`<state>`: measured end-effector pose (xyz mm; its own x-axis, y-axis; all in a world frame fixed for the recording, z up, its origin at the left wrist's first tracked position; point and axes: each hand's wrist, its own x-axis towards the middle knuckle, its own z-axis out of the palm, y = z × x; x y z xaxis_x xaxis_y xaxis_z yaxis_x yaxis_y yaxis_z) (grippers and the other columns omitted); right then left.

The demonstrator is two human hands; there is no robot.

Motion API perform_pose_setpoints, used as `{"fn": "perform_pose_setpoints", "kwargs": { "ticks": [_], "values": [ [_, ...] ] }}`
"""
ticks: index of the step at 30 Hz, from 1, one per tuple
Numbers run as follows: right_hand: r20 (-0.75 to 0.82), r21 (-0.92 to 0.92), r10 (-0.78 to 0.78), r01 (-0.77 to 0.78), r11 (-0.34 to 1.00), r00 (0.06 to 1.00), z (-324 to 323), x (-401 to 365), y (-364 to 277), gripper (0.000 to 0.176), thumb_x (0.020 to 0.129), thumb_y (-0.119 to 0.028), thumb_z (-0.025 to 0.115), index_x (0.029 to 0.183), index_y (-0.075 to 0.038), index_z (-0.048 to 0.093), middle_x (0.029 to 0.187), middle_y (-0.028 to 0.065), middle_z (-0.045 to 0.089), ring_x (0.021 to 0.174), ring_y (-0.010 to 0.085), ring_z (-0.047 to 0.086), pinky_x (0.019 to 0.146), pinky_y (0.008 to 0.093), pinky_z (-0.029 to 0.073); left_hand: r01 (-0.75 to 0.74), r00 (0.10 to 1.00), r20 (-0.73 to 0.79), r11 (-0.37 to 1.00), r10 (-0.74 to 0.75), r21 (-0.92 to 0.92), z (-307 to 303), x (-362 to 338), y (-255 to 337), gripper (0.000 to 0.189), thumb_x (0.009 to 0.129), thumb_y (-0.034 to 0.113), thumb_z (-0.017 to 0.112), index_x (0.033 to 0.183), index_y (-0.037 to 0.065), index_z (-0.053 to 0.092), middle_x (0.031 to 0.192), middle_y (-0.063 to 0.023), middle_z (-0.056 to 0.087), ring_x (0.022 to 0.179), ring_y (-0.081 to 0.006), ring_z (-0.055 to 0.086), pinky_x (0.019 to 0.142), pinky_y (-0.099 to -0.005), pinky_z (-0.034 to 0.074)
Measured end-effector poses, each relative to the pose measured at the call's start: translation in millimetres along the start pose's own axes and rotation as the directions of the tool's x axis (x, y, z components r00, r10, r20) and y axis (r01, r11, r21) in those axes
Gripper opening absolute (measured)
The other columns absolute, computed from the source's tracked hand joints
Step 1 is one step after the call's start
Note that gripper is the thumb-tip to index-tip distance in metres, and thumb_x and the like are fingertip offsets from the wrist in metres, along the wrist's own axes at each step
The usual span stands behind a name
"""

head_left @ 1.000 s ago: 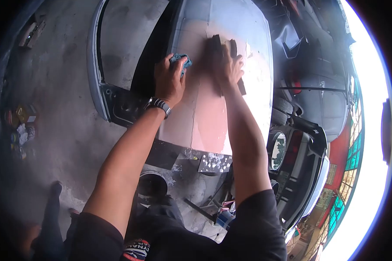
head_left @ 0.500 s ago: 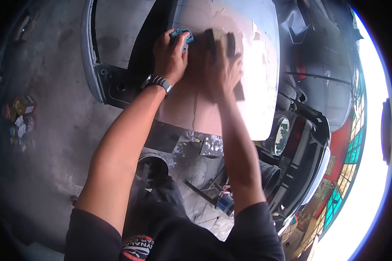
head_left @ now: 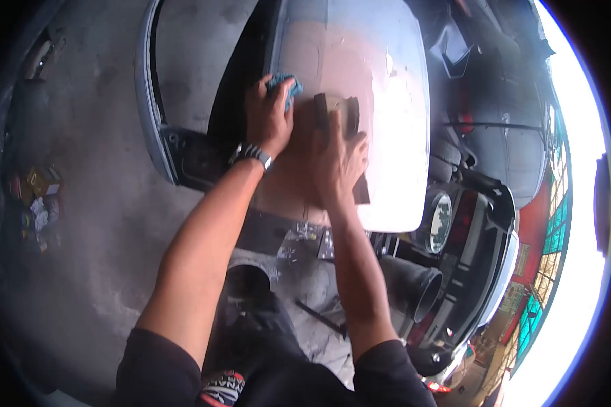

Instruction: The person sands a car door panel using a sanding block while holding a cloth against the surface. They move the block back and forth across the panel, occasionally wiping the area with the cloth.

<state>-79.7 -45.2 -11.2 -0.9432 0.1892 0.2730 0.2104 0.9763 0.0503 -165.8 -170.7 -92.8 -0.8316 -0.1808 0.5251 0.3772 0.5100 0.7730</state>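
Observation:
A car body panel [head_left: 394,146], light grey with a brownish-pink filler patch, lies in front of me and shines wet. My left hand [head_left: 270,123] is closed around a crumpled teal cloth [head_left: 288,86] at the panel's left side. A watch with a banded strap [head_left: 251,156] is on that wrist. Under my right hand [head_left: 341,159] is a sanding block [head_left: 345,108] wrapped in dark sandpaper, pressed flat on the patch. The fingers lie along the block, and the palm covers much of it; a corner of the paper shows below the hand.
The panel's window frame [head_left: 146,102] curves off to the left. Near my legs stand a dark bucket [head_left: 248,279] and a black cylindrical container [head_left: 424,293]. A white-rimmed pail [head_left: 439,220] and a car bumper [head_left: 478,261] are at the right. Small boxes [head_left: 44,182] lie far left.
My right hand has drawn the sanding block towards me over the patch. The left hand, still gripping the cloth, sits slightly nearer too. The whole view has shifted a little.

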Motion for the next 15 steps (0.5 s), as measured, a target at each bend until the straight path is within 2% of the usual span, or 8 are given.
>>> {"fn": "perform_pose_setpoints", "kwargs": {
  "ticks": [2, 5, 8, 9, 11, 13, 15],
  "values": [
    [-0.038, 0.011, 0.008, -0.007, 1.0, 0.999, 22, 76, 2, 0.057, 0.107, -0.043, 0.064, 0.16, -0.025, 0.055, 0.127, 0.0317, 0.056, 0.115, 0.0511, 0.062, 0.092, 0.0623, 0.052, 0.0, 1.0, 0.005, 1.0, 0.0, 0.012, -1, 0, 0, 0.05, 0.097, 0.004, 0.074, 0.143, 0.019, 0.065, 0.142, -0.0212, 0.059, 0.128, -0.0442, 0.059, 0.109, -0.0533, 0.048],
    [-0.014, 0.052, -0.005, 0.006, 0.999, 1.0, 21, 83, 5, 0.055, 0.108, -0.043, 0.063, 0.159, -0.025, 0.056, 0.132, 0.035, 0.056, 0.116, 0.0529, 0.063, 0.094, 0.0629, 0.053, 0.001, 1.0, -0.01, 1.0, -0.001, 0.013, -6, -1, 4, 0.049, 0.097, 0.005, 0.075, 0.143, 0.02, 0.065, 0.143, -0.0213, 0.06, 0.129, -0.0442, 0.059, 0.109, -0.0536, 0.048],
    [0.01, -0.015, -0.106, 0.106, 0.994, 0.994, -8, -30, 17, 0.064, 0.106, -0.042, 0.067, 0.166, -0.031, 0.051, 0.129, 0.0309, 0.055, 0.112, 0.0498, 0.064, 0.089, 0.0612, 0.055, 0.015, 1.0, 0.003, 1.0, -0.015, 0.008, -6, -2, 3, 0.048, 0.097, 0.006, 0.074, 0.143, 0.019, 0.065, 0.143, -0.0213, 0.06, 0.129, -0.0442, 0.059, 0.11, -0.0543, 0.048],
    [0.052, -0.023, -0.102, 0.104, 0.994, 0.993, -15, -71, 24, 0.066, 0.103, -0.043, 0.071, 0.166, -0.033, 0.052, 0.13, 0.0304, 0.055, 0.112, 0.0496, 0.064, 0.088, 0.0615, 0.055, 0.035, 0.999, 0.017, 0.999, -0.035, 0.015, -5, 0, 4, 0.052, 0.092, 0.004, 0.078, 0.141, 0.017, 0.065, 0.145, -0.0207, 0.058, 0.133, -0.0439, 0.057, 0.112, -0.0553, 0.047],
    [0.027, -0.028, -0.127, 0.128, 0.991, 0.992, -33, -121, 29, 0.068, 0.102, -0.044, 0.072, 0.166, -0.035, 0.051, 0.131, 0.0294, 0.054, 0.117, 0.0511, 0.061, 0.09, 0.0597, 0.052, 0.044, 0.999, 0.012, 0.999, -0.044, 0.007, -5, 1, 3, 0.05, 0.093, 0.004, 0.077, 0.14, 0.017, 0.065, 0.145, -0.022, 0.058, 0.133, -0.0441, 0.057, 0.112, -0.0556, 0.047],
    [0.019, -0.031, -0.131, 0.131, 0.991, 0.991, -21, -81, 25, 0.065, 0.103, -0.042, 0.071, 0.165, -0.034, 0.052, 0.133, 0.03, 0.054, 0.117, 0.0509, 0.061, 0.09, 0.0597, 0.052, 0.05, 0.999, 0.012, 0.999, -0.05, -0.003, 0, 0, 1, 0.049, 0.093, 0.005, 0.077, 0.14, 0.016, 0.065, 0.144, -0.0226, 0.058, 0.133, -0.0441, 0.056, 0.113, -0.0558, 0.046],
    [0.035, 0.017, -0.099, 0.099, 0.995, 0.994, -4, -5, 14, 0.063, 0.104, -0.04, 0.07, 0.164, -0.033, 0.053, 0.133, 0.031, 0.054, 0.118, 0.0509, 0.061, 0.09, 0.0602, 0.053, 0.043, 0.999, 0.019, 0.999, -0.042, -0.021, -1, 0, 1, 0.049, 0.094, 0.005, 0.076, 0.141, 0.015, 0.065, 0.144, -0.0231, 0.057, 0.134, -0.0442, 0.056, 0.113, -0.0561, 0.046]
  ]
}}
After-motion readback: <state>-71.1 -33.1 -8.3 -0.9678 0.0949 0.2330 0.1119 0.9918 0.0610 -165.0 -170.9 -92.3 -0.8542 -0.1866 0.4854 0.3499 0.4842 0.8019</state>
